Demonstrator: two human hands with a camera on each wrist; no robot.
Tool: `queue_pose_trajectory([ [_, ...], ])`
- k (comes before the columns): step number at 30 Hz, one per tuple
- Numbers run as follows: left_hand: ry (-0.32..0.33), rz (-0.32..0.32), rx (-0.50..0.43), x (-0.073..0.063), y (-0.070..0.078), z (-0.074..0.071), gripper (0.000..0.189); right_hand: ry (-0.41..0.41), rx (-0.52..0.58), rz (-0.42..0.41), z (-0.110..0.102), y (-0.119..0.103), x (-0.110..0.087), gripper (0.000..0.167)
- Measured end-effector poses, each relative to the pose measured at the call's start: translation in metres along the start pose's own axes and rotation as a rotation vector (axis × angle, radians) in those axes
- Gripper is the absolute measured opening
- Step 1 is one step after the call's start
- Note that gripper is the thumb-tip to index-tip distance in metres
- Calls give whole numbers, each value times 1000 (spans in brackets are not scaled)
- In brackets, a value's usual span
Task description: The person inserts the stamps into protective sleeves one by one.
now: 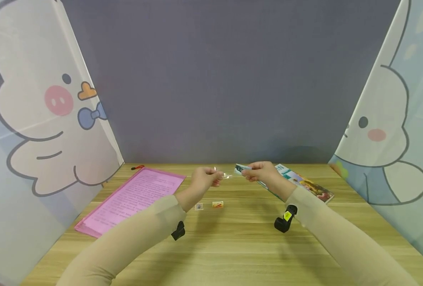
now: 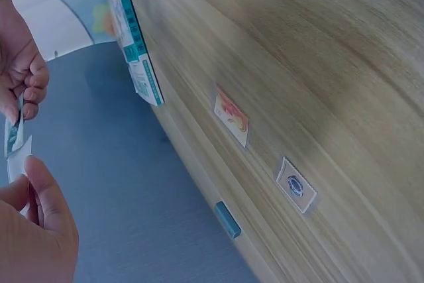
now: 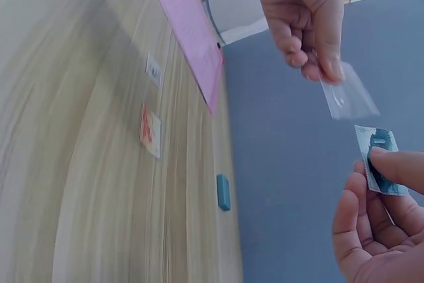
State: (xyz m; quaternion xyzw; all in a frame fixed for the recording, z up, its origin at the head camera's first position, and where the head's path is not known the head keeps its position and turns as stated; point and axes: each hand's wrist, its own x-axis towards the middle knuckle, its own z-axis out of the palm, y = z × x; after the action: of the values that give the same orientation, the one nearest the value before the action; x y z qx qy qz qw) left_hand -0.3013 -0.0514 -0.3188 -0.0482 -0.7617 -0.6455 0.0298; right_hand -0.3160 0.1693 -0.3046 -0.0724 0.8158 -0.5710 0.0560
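My left hand (image 1: 205, 177) pinches a small clear plastic sleeve (image 3: 352, 101) between thumb and fingers, above the table. Facing it, my right hand (image 1: 263, 172) grips a postage stamp (image 3: 364, 140) with a perforated edge and a dark teal picture. The right wrist view shows the sleeve and stamp close together with a small gap; in the left wrist view they seem to overlap. Below the hands, two sleeved stamps lie on the table: an orange-red one (image 1: 217, 204) and a pale one with a round blue design (image 2: 295, 187).
A pink translucent zip folder (image 1: 136, 198) holding a printed sheet lies on the left. Partly behind my right arm is a picture-covered book or magazine (image 1: 313, 186). A small teal block (image 2: 227, 219) sits near the table's back edge, against a grey panel (image 1: 225, 79).
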Motion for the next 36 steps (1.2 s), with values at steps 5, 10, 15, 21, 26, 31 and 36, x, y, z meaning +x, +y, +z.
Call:
queue_pose_trajectory([
  [5, 11, -2, -20, 0, 1, -2, 17, -1, 23, -9, 4, -3, -2, 30],
  [10, 3, 12, -31, -1, 1, -3, 18, 10, 38, -10, 7, -6, -5, 27],
  [15, -2, 13, -31, 0, 1, -3, 17, 11, 68, -5, 8, -7, -4, 28],
  [21, 10, 16, -25, 0, 0, -3, 16, 10, 101, -6, 10, -7, -4, 28],
  [26, 15, 20, -21, 0, 0, -2, 16, 22, 147, -10, 13, -7, -2, 26],
  [31, 18, 20, -35, -1, 1, -2, 17, 9, 166, -28, 14, -4, -1, 28],
  [36, 23, 8, -35, -1, 0, -1, 18, 6, 175, -27, 15, -2, 1, 27],
])
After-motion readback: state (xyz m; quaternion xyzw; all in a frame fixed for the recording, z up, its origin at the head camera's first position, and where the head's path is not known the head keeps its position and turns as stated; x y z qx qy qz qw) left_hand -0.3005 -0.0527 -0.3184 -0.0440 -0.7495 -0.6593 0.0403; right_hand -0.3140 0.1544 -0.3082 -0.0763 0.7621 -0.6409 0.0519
